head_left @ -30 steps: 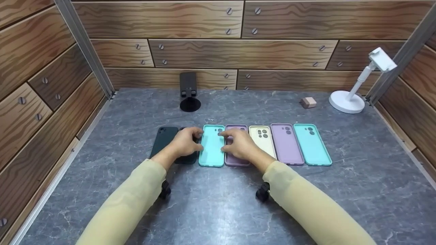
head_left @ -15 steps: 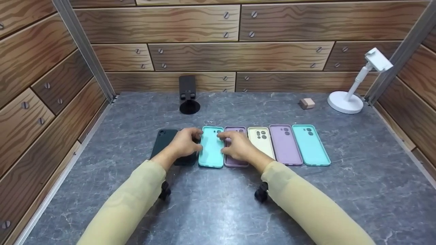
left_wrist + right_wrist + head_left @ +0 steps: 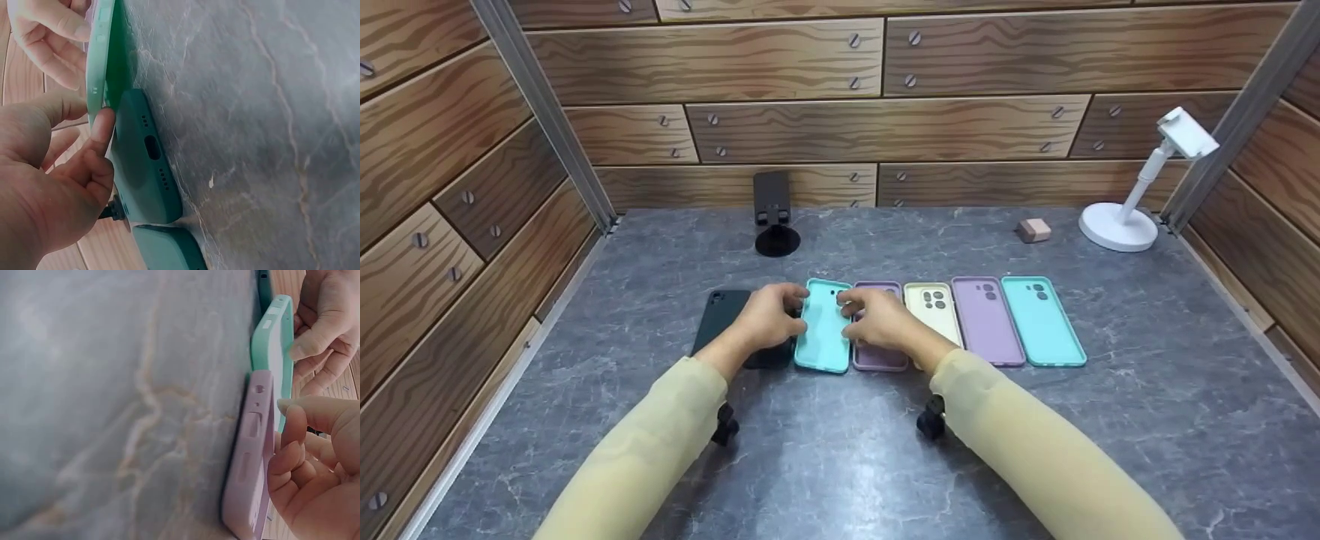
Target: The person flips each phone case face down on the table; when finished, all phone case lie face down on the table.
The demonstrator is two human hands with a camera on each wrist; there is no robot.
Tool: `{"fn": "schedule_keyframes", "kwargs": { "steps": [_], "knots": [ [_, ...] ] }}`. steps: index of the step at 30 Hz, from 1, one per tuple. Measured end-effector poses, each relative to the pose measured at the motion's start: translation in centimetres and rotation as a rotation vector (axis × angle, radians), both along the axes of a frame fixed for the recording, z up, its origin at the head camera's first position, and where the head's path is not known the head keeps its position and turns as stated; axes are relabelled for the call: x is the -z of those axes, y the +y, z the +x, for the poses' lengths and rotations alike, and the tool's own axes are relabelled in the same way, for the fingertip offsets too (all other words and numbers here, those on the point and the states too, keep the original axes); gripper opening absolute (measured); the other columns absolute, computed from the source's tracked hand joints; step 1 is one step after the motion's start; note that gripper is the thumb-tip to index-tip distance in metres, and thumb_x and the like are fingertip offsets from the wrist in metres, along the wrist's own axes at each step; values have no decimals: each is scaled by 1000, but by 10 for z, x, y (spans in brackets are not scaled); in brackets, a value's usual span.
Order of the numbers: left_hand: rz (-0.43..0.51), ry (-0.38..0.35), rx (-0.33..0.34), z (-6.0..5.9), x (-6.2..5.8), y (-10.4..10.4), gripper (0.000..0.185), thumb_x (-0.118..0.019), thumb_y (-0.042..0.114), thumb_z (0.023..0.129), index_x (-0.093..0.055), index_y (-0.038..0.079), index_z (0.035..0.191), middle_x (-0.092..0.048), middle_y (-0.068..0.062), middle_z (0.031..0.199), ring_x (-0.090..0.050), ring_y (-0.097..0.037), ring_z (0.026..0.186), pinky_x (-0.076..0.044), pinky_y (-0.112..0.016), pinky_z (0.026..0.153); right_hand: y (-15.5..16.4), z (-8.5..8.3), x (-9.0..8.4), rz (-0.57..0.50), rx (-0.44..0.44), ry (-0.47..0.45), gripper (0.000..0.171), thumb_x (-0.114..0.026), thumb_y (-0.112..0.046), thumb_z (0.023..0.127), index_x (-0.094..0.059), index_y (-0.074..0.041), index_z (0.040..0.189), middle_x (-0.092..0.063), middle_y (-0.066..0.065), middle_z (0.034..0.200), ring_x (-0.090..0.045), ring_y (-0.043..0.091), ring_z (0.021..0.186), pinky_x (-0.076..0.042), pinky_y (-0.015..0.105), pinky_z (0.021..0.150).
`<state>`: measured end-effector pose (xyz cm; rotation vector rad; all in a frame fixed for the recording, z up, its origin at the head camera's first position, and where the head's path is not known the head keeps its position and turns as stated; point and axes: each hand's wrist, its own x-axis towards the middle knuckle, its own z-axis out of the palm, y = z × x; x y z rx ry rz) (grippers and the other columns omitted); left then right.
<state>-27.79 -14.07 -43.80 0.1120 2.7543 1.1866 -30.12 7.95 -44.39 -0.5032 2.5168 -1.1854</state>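
A turquoise phone case (image 3: 823,330) lies open side up in the middle of a row of cases, slightly turned and tilted. My left hand (image 3: 769,319) pinches its left edge, a fingertip under the rim in the left wrist view. My right hand (image 3: 881,319) holds the opposite edge, fingertips at the rim in the right wrist view; the exact contact there is partly hidden. Under my right hand lies a purple case (image 3: 247,461). Beneath my left hand is a dark green case (image 3: 146,157), with another dark case (image 3: 720,315) farther left.
To the right lie a cream case (image 3: 934,315), a second purple case (image 3: 988,322) and another turquoise case (image 3: 1042,322). Behind them stand a black phone stand (image 3: 774,217), a small pinkish block (image 3: 1033,230) and a white phone stand (image 3: 1121,227). Wood-patterned walls enclose the grey table.
The turquoise case has turned slightly and tilted between my hands. Both hands keep nearly the same place. The head view has tipped upward a little.
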Motion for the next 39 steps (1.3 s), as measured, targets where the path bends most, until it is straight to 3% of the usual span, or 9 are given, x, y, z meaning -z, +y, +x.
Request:
{"fn": "schedule_keyframes", "kwargs": {
  "steps": [8,13,19,29,39],
  "knots": [
    [85,-8,-32,3,2,1,52,-73,1,93,-64,6,144,-69,-16,132,-66,-30,121,-59,-40,90,4,-2,3,-202,45,-117,47,-65,-9,103,-58,2,148,-74,20,121,-72,17,73,-60,32,70],
    [129,-2,-40,4,1,2,52,-72,0,93,-64,5,144,-69,-16,131,-66,-30,120,-59,-40,89,5,-5,4,-312,109,-241,46,-63,-10,104,-58,2,148,-76,20,114,-77,22,90,-60,30,73],
    [176,-4,-48,5,0,4,54,-71,0,93,-63,6,146,-68,-16,132,-66,-30,120,-59,-39,86,5,-6,2,-424,147,-358,45,-60,-10,105,-57,4,148,-73,23,123,-75,30,106,-62,35,85],
    [324,16,-41,4,-6,7,58,-75,1,94,-60,7,149,-67,-17,134,-66,-32,121,-58,-39,89,5,-7,0,-562,156,-450,48,-62,-15,107,-53,9,147,-70,26,127,-73,32,112,-61,39,91],
    [504,-51,14,6,-9,8,67,-79,3,93,-53,9,155,-64,-15,142,-64,-31,127,-56,-41,99,4,-6,-4,-596,171,-463,62,-66,-21,106,-42,5,157,-67,30,132,-71,37,117,-60,43,93]
  ]
}}
